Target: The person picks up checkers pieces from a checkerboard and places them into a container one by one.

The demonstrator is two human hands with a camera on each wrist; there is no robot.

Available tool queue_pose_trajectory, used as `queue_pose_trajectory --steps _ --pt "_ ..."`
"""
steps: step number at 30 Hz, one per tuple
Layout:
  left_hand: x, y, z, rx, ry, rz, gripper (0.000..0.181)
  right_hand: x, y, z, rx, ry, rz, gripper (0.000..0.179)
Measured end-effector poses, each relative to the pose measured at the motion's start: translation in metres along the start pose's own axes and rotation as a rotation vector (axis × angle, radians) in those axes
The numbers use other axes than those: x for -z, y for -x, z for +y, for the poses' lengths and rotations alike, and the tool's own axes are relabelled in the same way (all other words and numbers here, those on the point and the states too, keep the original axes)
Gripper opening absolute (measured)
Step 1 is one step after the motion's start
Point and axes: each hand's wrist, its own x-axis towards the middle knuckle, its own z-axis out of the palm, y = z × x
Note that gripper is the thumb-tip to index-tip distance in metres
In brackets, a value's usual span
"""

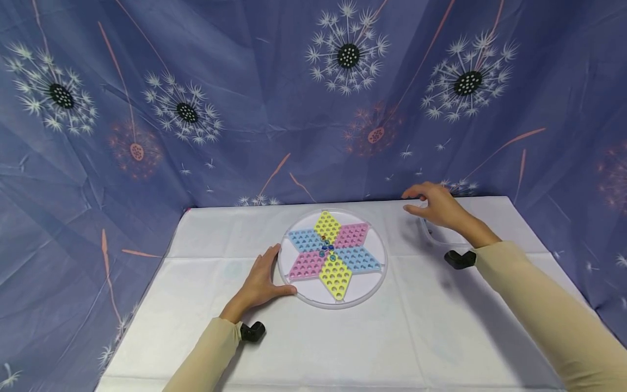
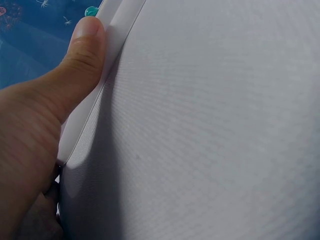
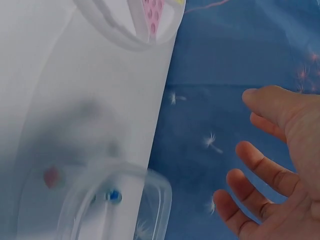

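Observation:
A round white Chinese checkers board (image 1: pixel 364 287) with a pink, blue and yellow star lies on the table. Several marbles (image 1: pixel 327 247) sit in holes around its centre. My left hand (image 1: pixel 258 283) rests against the board's left edge, thumb and fingers spread along the rim. In the left wrist view the thumb (image 2: pixel 84 57) lies on the rim, close to a teal marble (image 2: pixel 91 11). My right hand (image 1: pixel 437 208) hovers with loosely bent, parted fingers and nothing between them, near a clear plastic container (image 3: pixel 162 200). Inside that container show a blue marble (image 3: pixel 114 195) and a reddish blurred spot (image 3: pixel 51 177).
A white cloth (image 1: pixel 186 326) covers the table. Behind it and at both sides hangs a blue curtain (image 1: pixel 274 98) with dandelion prints. The clear container stands close to the table's back edge, right of the board.

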Motion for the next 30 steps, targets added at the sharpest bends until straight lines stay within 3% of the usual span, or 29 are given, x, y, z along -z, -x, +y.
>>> queue_pose_trajectory --steps 9,15,19,30 --pt "0.0 -0.001 -0.002 -0.008 -0.002 0.006 0.126 -0.015 -0.012 -0.023 0.055 -0.051 0.005 0.027" --pt "-0.001 -0.001 -0.003 0.016 -0.002 -0.009 0.127 -0.028 -0.02 -0.038 0.047 -0.072 -0.039 0.03" --pt "-0.002 0.0 -0.004 -0.006 0.002 0.015 0.125 -0.038 -0.027 -0.049 0.045 -0.087 -0.061 0.03" --pt "0.0 0.0 -0.002 0.01 -0.01 -0.003 0.126 -0.061 -0.037 -0.072 0.1 -0.14 -0.094 0.029"
